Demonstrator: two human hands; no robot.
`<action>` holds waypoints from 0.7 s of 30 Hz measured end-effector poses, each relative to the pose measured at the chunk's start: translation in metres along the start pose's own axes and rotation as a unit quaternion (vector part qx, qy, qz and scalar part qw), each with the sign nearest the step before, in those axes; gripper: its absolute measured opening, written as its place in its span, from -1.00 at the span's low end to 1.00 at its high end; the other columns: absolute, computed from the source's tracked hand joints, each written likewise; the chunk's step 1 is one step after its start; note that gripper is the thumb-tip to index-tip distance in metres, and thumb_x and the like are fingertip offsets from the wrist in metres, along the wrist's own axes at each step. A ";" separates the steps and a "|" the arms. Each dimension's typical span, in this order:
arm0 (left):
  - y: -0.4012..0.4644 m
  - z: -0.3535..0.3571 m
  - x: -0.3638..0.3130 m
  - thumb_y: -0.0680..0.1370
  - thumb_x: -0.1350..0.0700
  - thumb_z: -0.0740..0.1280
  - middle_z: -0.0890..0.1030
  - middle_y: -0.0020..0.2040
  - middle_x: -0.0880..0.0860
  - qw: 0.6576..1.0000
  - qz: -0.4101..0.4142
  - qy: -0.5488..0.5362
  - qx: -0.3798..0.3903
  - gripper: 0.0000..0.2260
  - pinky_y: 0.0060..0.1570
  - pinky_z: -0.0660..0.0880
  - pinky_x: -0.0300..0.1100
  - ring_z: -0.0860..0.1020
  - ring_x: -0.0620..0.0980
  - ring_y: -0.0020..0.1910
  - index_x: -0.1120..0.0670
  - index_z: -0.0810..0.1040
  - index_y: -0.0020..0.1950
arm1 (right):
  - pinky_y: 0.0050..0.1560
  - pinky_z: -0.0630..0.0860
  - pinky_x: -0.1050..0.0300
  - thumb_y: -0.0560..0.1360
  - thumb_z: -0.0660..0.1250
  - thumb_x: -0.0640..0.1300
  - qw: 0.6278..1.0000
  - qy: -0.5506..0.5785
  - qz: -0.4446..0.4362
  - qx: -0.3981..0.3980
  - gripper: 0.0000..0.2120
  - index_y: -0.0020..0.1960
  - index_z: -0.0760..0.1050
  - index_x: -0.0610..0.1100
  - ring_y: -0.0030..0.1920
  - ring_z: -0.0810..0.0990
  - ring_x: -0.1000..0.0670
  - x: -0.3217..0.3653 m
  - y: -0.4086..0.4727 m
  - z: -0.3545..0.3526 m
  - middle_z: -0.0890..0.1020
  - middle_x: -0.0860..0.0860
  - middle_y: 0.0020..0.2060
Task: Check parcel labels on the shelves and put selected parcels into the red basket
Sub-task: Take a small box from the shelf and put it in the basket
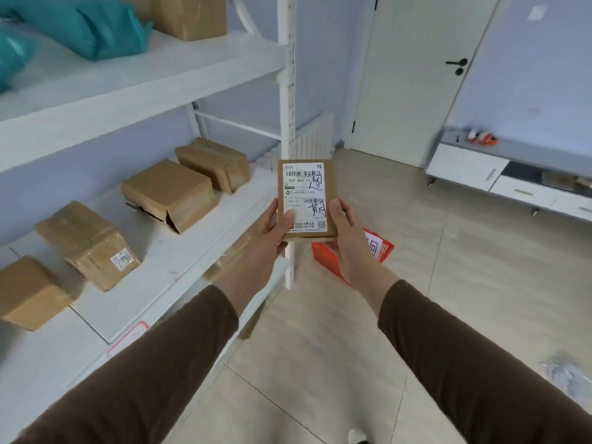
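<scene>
Brown sleeves (pixel 153 363) reached forward; the left hand (pixel 272 229) and right hand (pixel 344 229) each kept a curled grip on the parcel (pixel 306 200), label up for reading, held off the shelf's (pixel 179 251) front edge above the red basket (pixel 382 248) on the floor.

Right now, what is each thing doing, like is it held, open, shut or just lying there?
Small parcel: held up, label facing the camera, handwriting on it.
Left hand: grips the parcel's left edge.
Right hand: grips the parcel's right edge.
Red basket: on the floor, partly hidden behind the hands.
Torn box: lying on the shelf, flap gaping.
Door: shut.
Teal bag: lying on the upper shelf.
</scene>
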State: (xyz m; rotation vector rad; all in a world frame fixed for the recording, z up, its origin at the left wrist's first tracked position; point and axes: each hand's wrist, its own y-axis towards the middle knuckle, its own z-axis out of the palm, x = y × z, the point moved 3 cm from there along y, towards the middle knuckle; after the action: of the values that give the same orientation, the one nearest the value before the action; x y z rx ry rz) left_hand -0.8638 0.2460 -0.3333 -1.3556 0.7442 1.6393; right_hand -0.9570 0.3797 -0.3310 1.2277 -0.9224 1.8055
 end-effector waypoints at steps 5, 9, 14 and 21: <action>0.073 0.085 0.054 0.64 0.03 0.40 0.74 0.18 -0.04 0.999 -0.041 -0.024 -0.004 -0.50 0.20 0.57 -0.15 0.71 -0.10 0.11 -0.06 0.37 0.57 | 0.09 0.61 0.04 0.61 0.33 0.14 1.000 -0.016 0.022 -0.007 -0.55 0.46 0.42 0.09 0.10 0.73 0.03 0.005 0.059 -0.102 0.72 0.04 0.18; 0.116 0.145 0.095 0.62 -0.01 0.44 0.71 0.26 0.03 0.996 -0.076 -0.037 -0.007 -0.50 0.34 0.53 -0.03 0.69 -0.03 0.19 -0.08 0.39 0.54 | 0.34 0.54 -0.15 0.59 0.35 0.19 0.999 -0.034 0.043 -0.001 -0.46 0.52 0.36 0.11 0.24 0.67 -0.04 0.006 0.104 -0.173 0.70 0.05 0.22; 0.165 0.197 0.129 0.62 0.00 0.42 0.71 0.21 0.06 0.992 -0.117 -0.048 -0.022 -0.52 0.06 0.57 -0.20 0.68 -0.10 0.01 -0.04 0.38 0.51 | 0.27 0.60 -0.09 0.62 0.33 0.13 0.997 -0.034 0.070 -0.009 -0.49 0.53 0.37 0.10 0.24 0.68 -0.05 0.004 0.159 -0.236 0.70 0.02 0.24; 0.259 0.235 0.171 0.61 0.02 0.43 0.67 0.29 0.08 0.985 -0.157 -0.062 -0.023 -0.53 0.16 0.62 -0.11 0.69 -0.09 0.03 -0.03 0.39 0.48 | -0.23 0.65 0.20 0.64 0.33 0.00 0.993 -0.025 0.108 -0.040 -0.60 0.42 0.40 -0.10 -0.10 0.75 0.06 -0.002 0.255 -0.287 0.63 -0.15 0.28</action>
State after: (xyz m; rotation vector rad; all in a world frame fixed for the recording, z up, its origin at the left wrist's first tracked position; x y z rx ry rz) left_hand -1.2081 0.3710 -0.4641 -1.3143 0.3979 1.4808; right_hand -1.2967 0.5128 -0.4510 1.1640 -1.1844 1.8908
